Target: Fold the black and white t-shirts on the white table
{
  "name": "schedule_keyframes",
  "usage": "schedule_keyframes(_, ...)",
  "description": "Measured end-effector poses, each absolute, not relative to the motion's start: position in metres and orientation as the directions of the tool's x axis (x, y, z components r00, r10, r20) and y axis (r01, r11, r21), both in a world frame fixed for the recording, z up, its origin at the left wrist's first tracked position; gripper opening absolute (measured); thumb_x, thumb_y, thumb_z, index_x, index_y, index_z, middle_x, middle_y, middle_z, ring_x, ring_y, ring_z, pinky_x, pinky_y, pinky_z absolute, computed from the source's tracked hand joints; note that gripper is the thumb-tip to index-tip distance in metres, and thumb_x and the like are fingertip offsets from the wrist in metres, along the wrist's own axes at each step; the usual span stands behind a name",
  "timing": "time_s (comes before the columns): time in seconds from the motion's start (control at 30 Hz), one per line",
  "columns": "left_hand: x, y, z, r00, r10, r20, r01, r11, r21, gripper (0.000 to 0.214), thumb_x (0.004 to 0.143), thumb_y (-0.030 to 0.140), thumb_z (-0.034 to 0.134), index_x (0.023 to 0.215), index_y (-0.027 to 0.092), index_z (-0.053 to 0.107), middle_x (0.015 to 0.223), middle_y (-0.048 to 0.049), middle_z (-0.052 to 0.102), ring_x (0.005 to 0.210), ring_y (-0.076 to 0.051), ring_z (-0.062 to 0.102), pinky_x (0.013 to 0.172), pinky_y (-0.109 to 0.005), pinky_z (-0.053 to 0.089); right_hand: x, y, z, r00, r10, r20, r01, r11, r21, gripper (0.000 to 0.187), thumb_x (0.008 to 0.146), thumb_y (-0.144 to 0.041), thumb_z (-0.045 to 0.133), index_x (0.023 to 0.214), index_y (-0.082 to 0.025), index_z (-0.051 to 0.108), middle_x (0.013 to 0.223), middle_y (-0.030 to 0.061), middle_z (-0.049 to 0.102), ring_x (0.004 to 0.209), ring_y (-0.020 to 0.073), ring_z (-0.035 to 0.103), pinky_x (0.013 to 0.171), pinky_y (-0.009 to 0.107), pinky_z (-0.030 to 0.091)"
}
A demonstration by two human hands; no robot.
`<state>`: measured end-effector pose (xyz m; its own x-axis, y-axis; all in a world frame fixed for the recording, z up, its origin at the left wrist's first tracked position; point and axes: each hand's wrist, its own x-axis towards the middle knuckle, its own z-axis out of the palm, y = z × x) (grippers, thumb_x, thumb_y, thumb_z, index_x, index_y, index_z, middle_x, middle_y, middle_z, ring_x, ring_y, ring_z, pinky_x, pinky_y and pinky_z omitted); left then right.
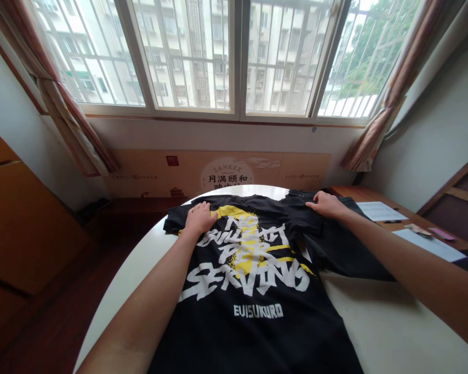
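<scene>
A black T-shirt [257, 340] with white lettering and yellow print lies spread on a white round table [113, 311], its neck end away from me. My left hand [200, 218] rests flat on the shirt near its left shoulder, fingers stretched out. At the opposite shoulder, my right hand [328, 204] has thumb and fingers closed on the shirt's cloth by the sleeve. Beneath and beside that sleeve lies another dark garment [343, 254], partly hidden by the shirt and my right forearm.
Right of the table stands a brown desk [345, 193] with paper sheets [382, 211], a pen and small notes. A printed cardboard panel [304, 161] leans below the barred window. An orange-brown cabinet [31, 223] stands at left, and curtains [68, 119] hang on both sides.
</scene>
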<state>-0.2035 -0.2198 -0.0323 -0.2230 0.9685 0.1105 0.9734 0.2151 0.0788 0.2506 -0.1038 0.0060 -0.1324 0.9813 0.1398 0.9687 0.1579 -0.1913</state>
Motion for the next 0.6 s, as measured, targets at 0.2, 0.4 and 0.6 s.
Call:
schedule_keyframes(0.2, -0.203, -0.22, -0.033, -0.217, 0.969, 0.114, 0.974, 0.207, 0.093, 0.066, 0.104, 0.047, 0.035, 0.159, 0.013, 0.046, 0.17, -0.0165, 0.038, 0.157, -0.032, 0.034, 0.127, -0.046, 0.026, 0.258, -0.087, 0.024, -0.2, 0.97, 0.141, 0.96, 0.223, -0.171, 0.018, 0.093, -0.029, 0.067, 0.097, -0.017, 0.08, 0.106, 0.0122, 0.08, 0.099, 0.0251, 0.074, 0.087, 0.028, 0.052)
schedule_keyframes(0.4, -0.201, -0.221, -0.03, -0.217, 0.973, 0.075, 0.971, 0.208, 0.115, 0.071, 0.104, 0.05, 0.034, 0.163, 0.011, 0.038, 0.173, -0.0163, 0.03, 0.161, -0.031, 0.026, 0.129, -0.049, 0.02, 0.263, -0.079, 0.053, -0.149, 0.984, 0.093, 0.984, 0.157, -0.084, 0.017, 0.083, -0.014, 0.069, 0.096, -0.015, 0.081, 0.108, 0.017, 0.079, 0.103, 0.0311, 0.073, 0.091, 0.036, 0.053)
schedule_keyframes(0.6, -0.198, -0.224, -0.028, -0.223, 0.972, 0.071, 0.968, 0.212, 0.131, 0.071, 0.104, 0.05, 0.034, 0.164, 0.012, 0.037, 0.174, -0.0174, 0.029, 0.161, -0.033, 0.026, 0.129, -0.05, 0.018, 0.192, -0.096, 0.048, -0.242, 0.959, 0.147, 0.969, 0.247, -0.021, 0.043, 0.094, -0.026, 0.06, 0.134, -0.01, 0.068, 0.146, 0.0294, 0.059, 0.139, 0.0459, 0.051, 0.113, 0.061, 0.038)
